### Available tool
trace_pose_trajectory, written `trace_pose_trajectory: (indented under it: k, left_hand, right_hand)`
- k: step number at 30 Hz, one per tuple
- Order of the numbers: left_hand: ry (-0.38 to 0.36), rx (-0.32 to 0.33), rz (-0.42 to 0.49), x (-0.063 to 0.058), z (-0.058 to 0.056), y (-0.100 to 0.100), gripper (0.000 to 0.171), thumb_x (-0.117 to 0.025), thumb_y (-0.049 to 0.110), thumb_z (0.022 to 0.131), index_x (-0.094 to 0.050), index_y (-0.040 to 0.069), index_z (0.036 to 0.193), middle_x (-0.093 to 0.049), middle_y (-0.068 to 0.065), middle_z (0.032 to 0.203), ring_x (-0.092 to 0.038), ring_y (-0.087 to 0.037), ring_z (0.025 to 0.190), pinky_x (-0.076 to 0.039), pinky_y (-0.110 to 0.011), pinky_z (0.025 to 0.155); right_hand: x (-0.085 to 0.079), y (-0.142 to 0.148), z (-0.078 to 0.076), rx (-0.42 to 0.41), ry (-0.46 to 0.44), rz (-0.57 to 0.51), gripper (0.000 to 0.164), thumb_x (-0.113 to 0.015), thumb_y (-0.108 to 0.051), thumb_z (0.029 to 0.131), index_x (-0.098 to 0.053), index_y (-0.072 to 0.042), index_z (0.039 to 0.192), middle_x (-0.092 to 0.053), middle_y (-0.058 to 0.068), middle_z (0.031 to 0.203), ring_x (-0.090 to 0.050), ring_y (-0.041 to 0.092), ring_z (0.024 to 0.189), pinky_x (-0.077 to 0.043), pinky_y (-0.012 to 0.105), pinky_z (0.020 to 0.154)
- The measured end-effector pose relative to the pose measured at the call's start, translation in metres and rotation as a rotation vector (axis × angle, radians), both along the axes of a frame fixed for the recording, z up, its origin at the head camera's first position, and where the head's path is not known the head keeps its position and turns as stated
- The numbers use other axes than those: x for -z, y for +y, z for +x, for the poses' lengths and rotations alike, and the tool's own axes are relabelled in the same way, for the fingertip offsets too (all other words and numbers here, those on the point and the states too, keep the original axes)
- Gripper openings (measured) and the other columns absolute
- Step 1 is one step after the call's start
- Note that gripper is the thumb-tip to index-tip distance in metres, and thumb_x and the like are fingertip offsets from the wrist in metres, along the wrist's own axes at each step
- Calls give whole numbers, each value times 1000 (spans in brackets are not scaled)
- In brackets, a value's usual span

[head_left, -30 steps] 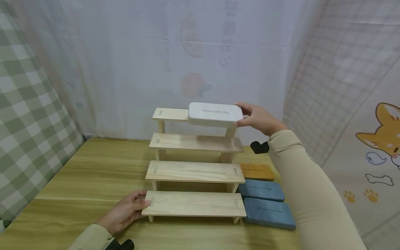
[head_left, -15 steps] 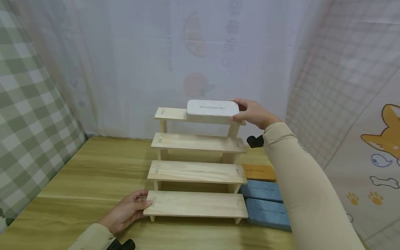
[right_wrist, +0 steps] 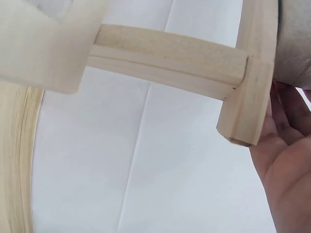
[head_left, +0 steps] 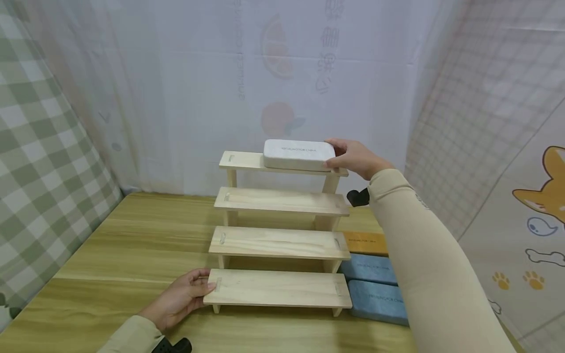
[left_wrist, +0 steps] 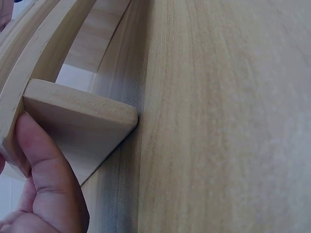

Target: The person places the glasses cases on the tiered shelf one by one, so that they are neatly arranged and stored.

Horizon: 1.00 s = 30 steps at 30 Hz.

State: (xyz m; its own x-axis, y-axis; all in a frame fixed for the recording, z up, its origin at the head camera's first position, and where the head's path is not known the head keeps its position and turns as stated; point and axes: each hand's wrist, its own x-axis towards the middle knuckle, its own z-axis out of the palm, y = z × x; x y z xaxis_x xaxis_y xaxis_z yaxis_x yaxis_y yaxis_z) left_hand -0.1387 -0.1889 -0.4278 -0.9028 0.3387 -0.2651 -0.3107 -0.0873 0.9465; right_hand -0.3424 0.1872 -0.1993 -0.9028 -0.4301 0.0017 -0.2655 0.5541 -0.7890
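On top shelf [head_left: 243, 161], white case [head_left: 299, 154]

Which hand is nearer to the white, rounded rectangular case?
Right: the right hand grips the case by its right end; the left hand, well below, pinches the pale wooden bottom shelf.

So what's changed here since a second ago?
The white case has moved away from the person and now appears to sit on the top shelf; the right hand still grips it. The left hand still holds the bottom shelf. The orange case and blue cases stayed put.
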Motion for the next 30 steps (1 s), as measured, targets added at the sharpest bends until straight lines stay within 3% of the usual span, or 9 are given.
trace_pose_trajectory:
  k: [6, 13, 22, 30]
  left_hand:
    - [7, -3, 4, 0, 1, 1, 70, -57, 9, 97, -11, -18, 142, -54, -13, 115, -61, -16, 95, -53, -30, 82]
    - [3, 10, -1, 1, 0, 4, 69, -56, 9, 97, -11, -17, 143, -54, -12, 115, -60, -16, 95, -53, -30, 82]
    - [-1, 21, 6, 2, -1, 6, 70, -56, 9, 97, -10, -17, 143, -54, -11, 115, -60, -15, 95, -53, -29, 81]
    - [1, 20, -5, 2, -2, 4, 74, -59, 11, 96, -10, -17, 143, -54, -12, 116, -59, -16, 96, -52, -30, 83]
  right_hand:
    - [1, -1, -1, 6, -38, 14, 68, -63, -6, 88, -35, -10, 149, -48, 14, 136, -45, 22, 114, -38, 37, 96]
    - [1, 3, 1, 40, -51, 47, 79, -62, -11, 90, -17, -6, 154, -33, 16, 152, -38, 26, 129, -32, 43, 109]
    - [0, 8, 6, 63, -52, 30, 81, -63, -12, 89, -16, -5, 154, -30, 17, 153, -36, 27, 134, -32, 43, 109]
    - [-2, 23, 22, 112, 44, 14, 76, -66, -22, 91, -24, -12, 154, -29, 13, 155, -32, 30, 139, -26, 52, 113]
